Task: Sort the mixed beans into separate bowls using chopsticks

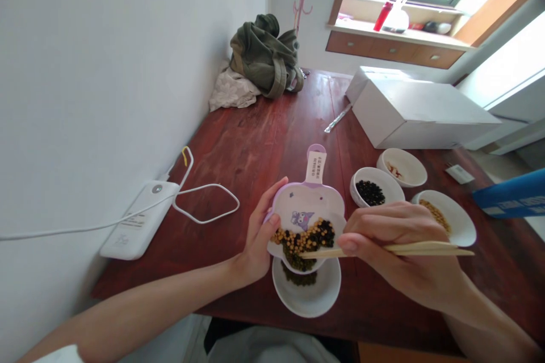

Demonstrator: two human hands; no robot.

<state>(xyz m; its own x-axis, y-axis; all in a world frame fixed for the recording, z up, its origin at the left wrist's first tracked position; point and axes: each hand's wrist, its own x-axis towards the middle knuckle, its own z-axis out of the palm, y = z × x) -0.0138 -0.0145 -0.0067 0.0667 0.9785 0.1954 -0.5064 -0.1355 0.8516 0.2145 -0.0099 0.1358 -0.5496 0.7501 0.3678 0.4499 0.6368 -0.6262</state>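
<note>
My left hand (pixel 260 232) grips the left rim of a lilac-edged, cartoon-printed bowl with a handle (pixel 323 198). It is tilted towards me over a white bowl (pixel 304 303) that holds green beans (pixel 301 278). Yellow, black and green beans (pixel 304 241) lie mixed along its near side. My right hand (pixel 404 244) is closed around wooden chopsticks (pixel 430 249), whose tips reach into the green beans at the lilac bowl's near edge. A paper label (pixel 315 167) is stuck to the handle.
Right of the lilac bowl stand white bowls with black beans (pixel 370 193), yellow beans (pixel 436 215) and reddish bits (pixel 394 170). A white box (pixel 426 113), blue object (pixel 511 193), green bag (pixel 266 57) and cabled power bank (pixel 140 218) surround the workspace on the wooden table (pixel 255 142).
</note>
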